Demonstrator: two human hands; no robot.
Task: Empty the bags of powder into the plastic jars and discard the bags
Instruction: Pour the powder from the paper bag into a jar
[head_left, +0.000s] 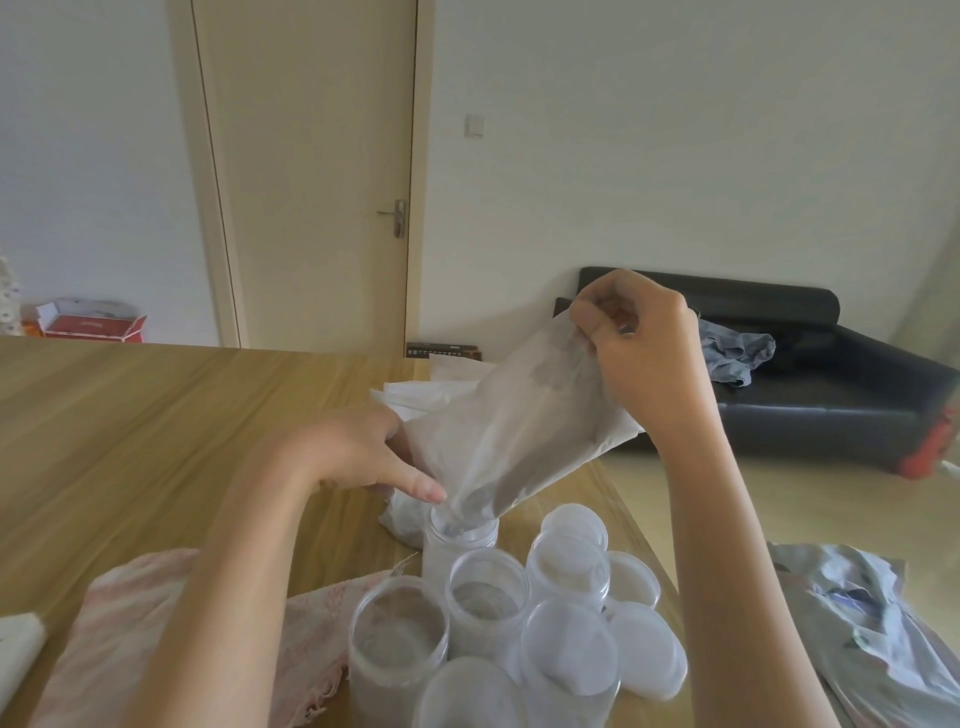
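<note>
A translucent bag of powder (524, 431) is tipped mouth-down into an open plastic jar (457, 545). My right hand (649, 353) pinches the bag's raised bottom end high up. My left hand (363, 452) holds the bag's lower part just above the jar's mouth, thumb stretched along it. Grey powder shows low in the bag. Two more open jars (397, 639) (488, 597) with powder in them stand nearer to me, beside several jars with white lids (569, 644).
A pink cloth (130, 634) lies on the wooden table (130, 431) at the lower left. White bags or paper (426, 395) lie behind the bag. A crumpled foil bag (872, 623) lies off the table's right edge. A black sofa (810, 374) stands beyond.
</note>
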